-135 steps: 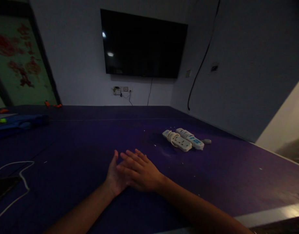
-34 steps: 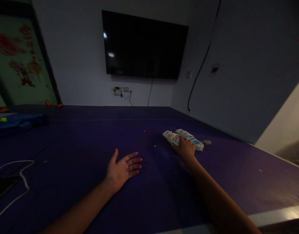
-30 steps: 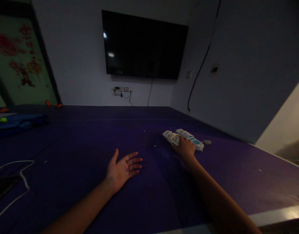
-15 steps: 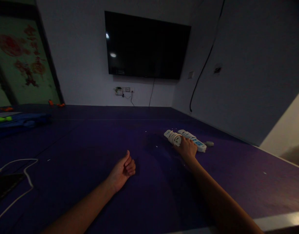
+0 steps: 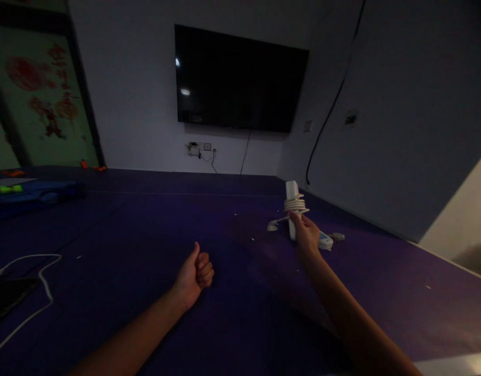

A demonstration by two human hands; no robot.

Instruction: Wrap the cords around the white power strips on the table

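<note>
My right hand [image 5: 306,232] grips a white power strip [image 5: 292,191] that is tilted up off the purple surface [image 5: 209,224]. Its white cord is wound several times around it, and the plug [image 5: 272,225] dangles to the left. Behind my hand lies a second power strip [image 5: 325,241], mostly hidden, with blue on its face and a grey plug [image 5: 337,236] at its right. My left hand [image 5: 194,277] rests lower on the left, fingers curled in and thumb up, with nothing visible in it.
A dark phone-like slab [image 5: 13,295] and a white cable [image 5: 46,282] lie at the left. Farther back is a folded blue cloth [image 5: 48,191]. A television [image 5: 240,81] hangs on the back wall above several sockets [image 5: 203,147]. A black cable [image 5: 330,109] runs down the right wall.
My right hand has raised and turned the power strip from lying flat to more upright, and its plug now hangs out. My left hand has shifted slightly left, its fingers still curled.
</note>
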